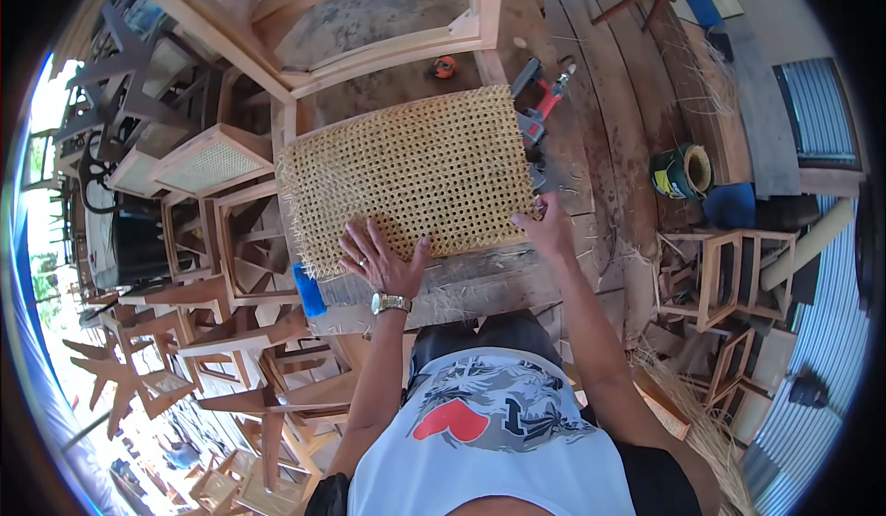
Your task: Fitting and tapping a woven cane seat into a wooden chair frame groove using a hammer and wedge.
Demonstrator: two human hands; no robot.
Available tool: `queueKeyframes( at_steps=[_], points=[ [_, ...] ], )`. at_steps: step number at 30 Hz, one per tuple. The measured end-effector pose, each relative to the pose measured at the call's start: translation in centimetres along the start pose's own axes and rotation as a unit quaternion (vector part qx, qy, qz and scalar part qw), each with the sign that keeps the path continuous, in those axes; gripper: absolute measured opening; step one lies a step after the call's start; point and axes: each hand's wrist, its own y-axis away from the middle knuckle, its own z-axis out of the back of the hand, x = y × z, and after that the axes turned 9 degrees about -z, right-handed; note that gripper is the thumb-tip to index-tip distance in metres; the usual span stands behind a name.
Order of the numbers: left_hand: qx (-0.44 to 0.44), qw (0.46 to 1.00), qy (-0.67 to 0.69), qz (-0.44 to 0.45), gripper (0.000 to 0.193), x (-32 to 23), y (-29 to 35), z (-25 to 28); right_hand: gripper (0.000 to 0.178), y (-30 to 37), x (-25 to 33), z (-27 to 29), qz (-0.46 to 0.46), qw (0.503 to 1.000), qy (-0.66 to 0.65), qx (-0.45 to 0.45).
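Resting your splayed left hand (383, 262) on the tan rectangular woven-cane sheet (415, 165), right hand (550, 228) at its corner, grip unclear, you have it flat, woven, ragged-edged and seemingly unattached, nearer you than the pale, open wooden frame (397, 59).

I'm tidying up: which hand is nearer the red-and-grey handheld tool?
Right. The right hand is pictured below the tool; the left hand is farther off, below and left.

Straw-yellow, hole-patterned cane sheet (415, 176)
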Motion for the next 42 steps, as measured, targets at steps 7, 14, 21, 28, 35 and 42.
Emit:
queueKeyframes(
  at_steps=[7,14,21,28,35,42],
  points=[
    [0.012,1.0,-0.023,-0.005,0.111,0.1,-0.2,-0.3,0.054,-0.3,-1.0,0.6,-0.026,0.996,-0.081,0.04],
    [0.036,0.998,-0.045,-0.005,0.106,-0.3,-0.3,0.5,0.064,1.1,0.5,1.3,0.141,0.984,0.06,-0.092],
    [0.074,0.995,-0.059,0.035,0.105,-0.6,-0.5,1.6,0.074,3.5,6.0,-2.5,0.363,0.929,0.072,-0.025],
    [0.044,0.999,-0.021,0.015,0.103,-1.3,-1.3,2.2,0.06,1.6,4.0,-6.6,0.387,0.905,0.163,-0.07],
    [-0.097,0.989,0.11,-0.021,0.084,1.4,-1.9,2.7,0.059,2.6,4.9,-6.5,0.451,0.85,0.257,-0.091],
    [-0.052,0.976,0.205,-0.05,0.066,4.6,-2.4,4.2,0.066,2.9,6.3,-6.7,0.459,0.82,0.333,-0.075]
  ],
)
